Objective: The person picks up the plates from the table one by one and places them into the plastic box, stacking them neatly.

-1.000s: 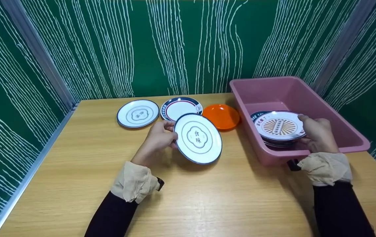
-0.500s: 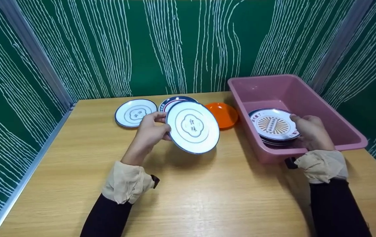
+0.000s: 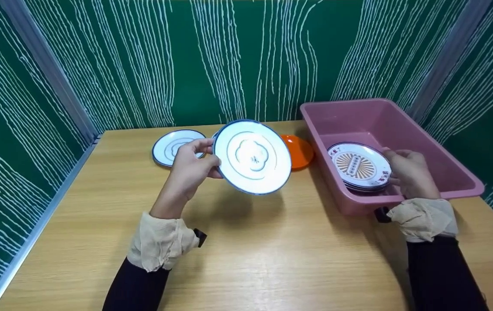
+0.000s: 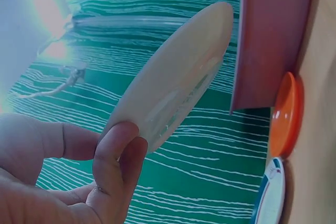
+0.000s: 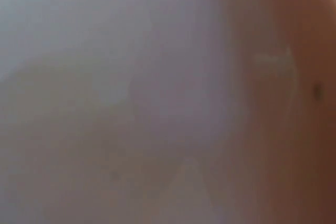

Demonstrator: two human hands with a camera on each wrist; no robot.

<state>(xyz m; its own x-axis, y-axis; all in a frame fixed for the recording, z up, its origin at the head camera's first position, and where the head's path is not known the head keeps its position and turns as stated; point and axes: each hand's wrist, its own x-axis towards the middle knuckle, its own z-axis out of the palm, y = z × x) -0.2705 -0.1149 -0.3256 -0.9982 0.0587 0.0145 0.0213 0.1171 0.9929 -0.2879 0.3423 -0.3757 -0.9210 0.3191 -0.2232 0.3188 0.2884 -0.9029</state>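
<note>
Backing the table (image 3: 294,259) and tub (image 3: 358,119) are green walls (image 3: 255,65).

Streaked green walls (image 3: 268,56) and grey corner posts (image 3: 49,71) suggest a booth-like workspace.

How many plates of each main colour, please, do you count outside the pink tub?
White: 3 (held plate, leftmost table plate, dark-rimmed plate mostly hidden in the head view)
Orange: 1 (orange plate)
Total: 4
</note>
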